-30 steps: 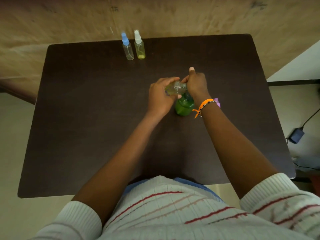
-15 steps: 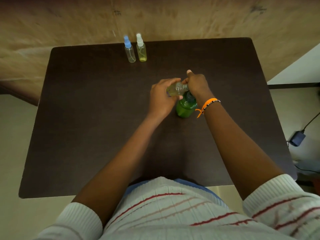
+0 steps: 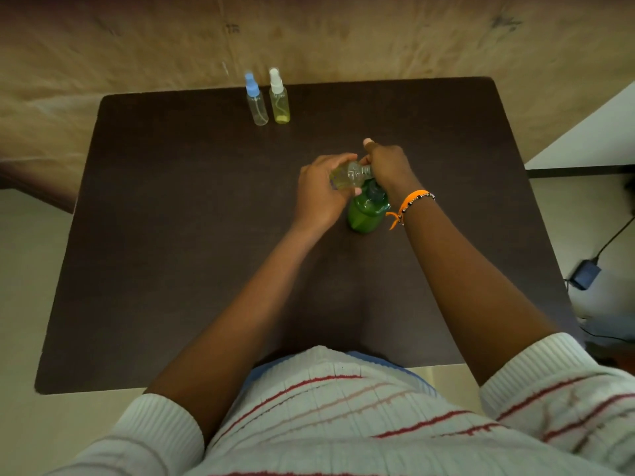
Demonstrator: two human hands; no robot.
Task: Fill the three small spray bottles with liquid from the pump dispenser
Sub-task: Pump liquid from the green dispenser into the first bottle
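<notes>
A green pump dispenser stands near the middle of the dark table. My left hand grips a small clear bottle with yellowish liquid, tilted on its side, its neck at the pump. My right hand lies over the pump head with its fingers curled round it; the head and nozzle are hidden beneath. At the table's far edge stand two capped spray bottles: a clear one with a blue cap and one with a white cap holding yellow liquid.
A plywood wall rises right behind the table. A white surface lies to the right, and a black adapter with its cable is on the floor at the right.
Both hands stay at the dispenser holding the bottle to the pump. The view has shifted slightly, and a purple thing seen by my right wrist earlier is out of sight.
</notes>
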